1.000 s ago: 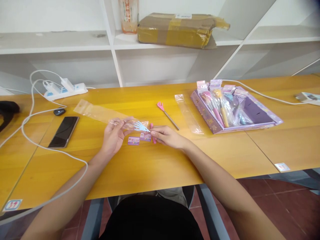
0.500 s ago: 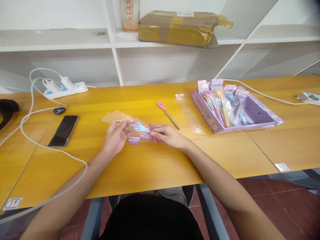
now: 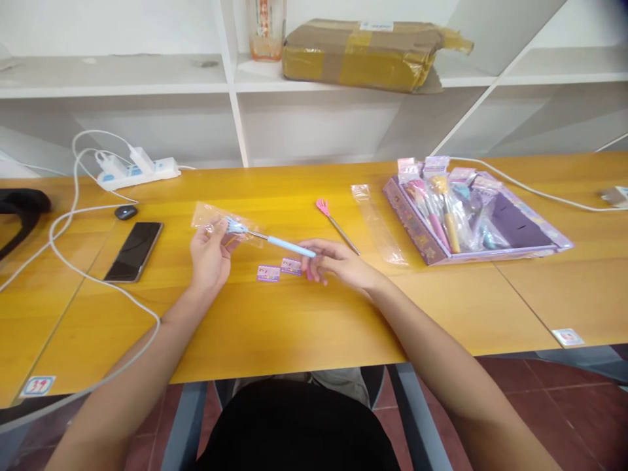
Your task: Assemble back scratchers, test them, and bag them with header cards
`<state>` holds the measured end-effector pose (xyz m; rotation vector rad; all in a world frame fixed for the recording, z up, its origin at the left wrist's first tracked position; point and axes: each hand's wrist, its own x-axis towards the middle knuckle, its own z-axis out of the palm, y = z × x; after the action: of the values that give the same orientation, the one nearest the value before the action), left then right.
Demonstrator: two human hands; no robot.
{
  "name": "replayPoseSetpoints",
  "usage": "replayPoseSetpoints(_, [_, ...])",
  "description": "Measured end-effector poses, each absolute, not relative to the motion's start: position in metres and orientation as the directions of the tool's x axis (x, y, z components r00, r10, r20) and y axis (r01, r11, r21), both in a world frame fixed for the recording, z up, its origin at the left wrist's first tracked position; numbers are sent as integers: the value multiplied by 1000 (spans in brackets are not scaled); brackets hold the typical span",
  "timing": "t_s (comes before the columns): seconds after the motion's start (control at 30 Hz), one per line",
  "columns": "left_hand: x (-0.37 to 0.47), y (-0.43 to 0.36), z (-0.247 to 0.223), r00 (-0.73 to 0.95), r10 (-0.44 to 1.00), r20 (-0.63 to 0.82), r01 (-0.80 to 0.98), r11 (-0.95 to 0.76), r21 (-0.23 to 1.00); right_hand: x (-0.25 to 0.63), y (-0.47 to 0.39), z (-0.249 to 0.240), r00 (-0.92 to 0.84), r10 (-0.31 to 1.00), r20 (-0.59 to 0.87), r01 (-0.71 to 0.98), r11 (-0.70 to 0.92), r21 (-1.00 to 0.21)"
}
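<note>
A light blue back scratcher point(image 3: 290, 246) with a metal rod stretches between my hands, tilted down to the right. My left hand point(image 3: 210, 258) is closed on its claw-shaped head and on a clear plastic bag point(image 3: 203, 214). My right hand point(image 3: 338, 261) pinches the end of the blue handle. Under the right fingers a bit of a pink piece point(image 3: 309, 273) shows; most of it is hidden. Two small purple cards point(image 3: 268, 273) lie on the table between the hands. Beyond the right hand lies a pink claw head on a metal rod point(image 3: 338, 226).
A flat clear bag point(image 3: 377, 226) lies left of a purple display box point(image 3: 426, 245) holding several bagged scratchers. At left are a phone point(image 3: 133, 252), a small black object point(image 3: 126, 212), a power strip point(image 3: 140, 171) and a loose white cable point(image 3: 112, 292). A taped carton point(image 3: 363, 55) sits on the shelf.
The blue scratcher's handle now shows at full length between the hands. My right hand has moved from beside the claw head to the handle's end; my left hand now holds the head.
</note>
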<state>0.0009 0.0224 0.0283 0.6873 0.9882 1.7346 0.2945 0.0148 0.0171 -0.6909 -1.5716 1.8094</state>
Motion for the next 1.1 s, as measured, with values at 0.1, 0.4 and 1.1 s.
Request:
replayPoseSetpoints(0.1, [-4, 26, 27, -355, 935, -1, -480, -182, 858, 297, 17, 15, -659, 751, 46, -164, -84, -983])
replayPoseSetpoints(0.4, [4, 22, 24, -297, 954, -36, -500, -123, 857, 297, 18, 20, -625, 778, 56, -254, -135, -958])
replayPoseSetpoints(1.1, [18, 10, 23, -156, 987, -45, -477, -36, 878, 294, 23, 13, -505, 855, 120, -228, 2, -974])
